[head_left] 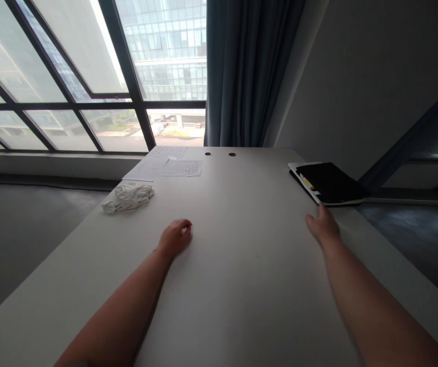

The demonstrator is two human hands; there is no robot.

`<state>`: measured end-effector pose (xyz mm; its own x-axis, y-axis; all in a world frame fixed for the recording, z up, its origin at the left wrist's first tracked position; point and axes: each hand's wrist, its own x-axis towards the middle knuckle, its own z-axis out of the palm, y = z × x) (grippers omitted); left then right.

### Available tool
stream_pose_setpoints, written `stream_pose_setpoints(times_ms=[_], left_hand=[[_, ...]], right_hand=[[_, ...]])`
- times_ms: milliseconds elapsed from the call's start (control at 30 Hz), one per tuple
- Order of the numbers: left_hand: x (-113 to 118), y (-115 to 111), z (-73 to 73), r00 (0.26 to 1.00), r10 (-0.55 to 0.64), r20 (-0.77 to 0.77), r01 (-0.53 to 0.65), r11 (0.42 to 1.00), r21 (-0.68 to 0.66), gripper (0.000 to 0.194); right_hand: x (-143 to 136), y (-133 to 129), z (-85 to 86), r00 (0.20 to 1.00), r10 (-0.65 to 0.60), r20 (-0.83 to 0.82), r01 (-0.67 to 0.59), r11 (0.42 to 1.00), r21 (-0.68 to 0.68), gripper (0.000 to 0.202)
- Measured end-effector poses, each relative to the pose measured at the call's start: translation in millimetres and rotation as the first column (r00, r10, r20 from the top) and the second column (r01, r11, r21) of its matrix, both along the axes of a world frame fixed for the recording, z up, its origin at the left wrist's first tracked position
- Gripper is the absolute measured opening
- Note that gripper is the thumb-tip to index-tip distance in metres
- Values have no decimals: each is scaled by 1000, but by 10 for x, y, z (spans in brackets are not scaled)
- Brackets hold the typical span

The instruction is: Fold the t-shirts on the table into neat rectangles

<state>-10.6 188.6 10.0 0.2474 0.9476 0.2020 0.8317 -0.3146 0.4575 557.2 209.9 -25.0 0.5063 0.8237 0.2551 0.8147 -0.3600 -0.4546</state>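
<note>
My left hand (175, 237) rests over the white table (234, 285) left of the middle, fingers curled in towards the thumb, and I see nothing in it. Over on the right, my right hand (323, 224) reaches to the near corner of a stack with a black cover (328, 181). Its thumb stands apart and one finger points at the stack's edge; whether it touches is hard to tell. White sheets and a yellow-and-black strip show along the stack's left side. The other fingers of this hand are mostly hidden.
A crumpled white cloth (129, 197) lies at the table's left edge. Beyond it are several paper sheets (181, 167). Two round holes (232, 154) sit near the far edge. A blue curtain (251, 71) and windows (165, 46) stand behind the table.
</note>
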Motion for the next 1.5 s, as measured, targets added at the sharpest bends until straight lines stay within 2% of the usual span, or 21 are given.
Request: stream_pose_setpoints(times_ms=[67, 167, 267, 333, 400, 467, 600, 733, 833, 933, 1000, 1033, 1133, 1200, 1300, 1433, 1500], left_hand=[[-255, 314, 2, 966, 257, -10, -255, 962, 101, 31], [-561, 675, 5, 845, 534, -25, -524, 836, 163, 45], [-764, 917, -4, 695, 719, 4, -705, 680, 203, 63], [-862, 1054, -19, 595, 804, 18, -797, 586, 146, 68], [-927, 1175, -39, 544, 839, -22, -837, 544, 51, 67], [-953, 1261, -55, 555, 826, -102, -830, 558, -2, 67], [-898, 1268, -50, 629, 752, -197, -764, 645, 23, 57], [-701, 1100, -23, 693, 684, -227, -691, 720, 60, 50], [-393, 890, -7, 770, 584, -256, -586, 806, 79, 48], [80, 557, 19, 858, 429, -285, -420, 903, 93, 42], [445, 259, 44, 915, 243, -321, -221, 970, 104, 36], [623, 99, 57, 932, 168, -321, -139, 984, 112, 33], [1055, -332, 75, 951, -66, -302, 115, 982, 148, 22], [1208, -500, 62, 938, -204, -279, 255, 954, 160, 19], [1221, -511, 9, 928, -303, -217, 336, 933, 131, 19], [998, -261, -74, 975, -222, -28, 223, 974, 47, 20], [863, -143, -97, 974, -219, 64, 218, 976, 29, 26]], right_hand=[[-203, -138, -80, 980, 173, 98, -161, 979, -121, 64], [-524, -365, -174, 904, 366, 220, -314, 919, -237, 55], [-810, -602, -200, 854, 439, 279, -379, 892, -245, 56], [-965, -749, -190, 840, 457, 294, -400, 886, -234, 56], [-1096, -873, -176, 833, 464, 302, -410, 884, -227, 55], [-1216, -957, -167, 826, 468, 315, -410, 882, -233, 55], [-1473, -972, -138, 851, 400, 340, -331, 911, -245, 55], [-1722, -842, -78, 875, 355, 330, -279, 926, -256, 55], [-1818, -739, -48, 887, 339, 313, -269, 931, -245, 54], [-1807, -652, -48, 902, 337, 270, -287, 935, -207, 51], [-1780, -599, -53, 914, 340, 220, -312, 937, -156, 49], [-1777, -578, -55, 923, 341, 181, -325, 939, -113, 48], [-1879, -553, -60, 931, 366, 8, -364, 924, 115, 46], [-2039, -576, -67, 895, 438, -86, -401, 874, 276, 47], [-2287, -635, -73, 829, 549, -109, -482, 799, 359, 46], [-2351, -705, -7, 786, 607, -114, -544, 768, 338, 33], [-2292, -737, 61, 743, 653, -144, -583, 738, 340, 26]])
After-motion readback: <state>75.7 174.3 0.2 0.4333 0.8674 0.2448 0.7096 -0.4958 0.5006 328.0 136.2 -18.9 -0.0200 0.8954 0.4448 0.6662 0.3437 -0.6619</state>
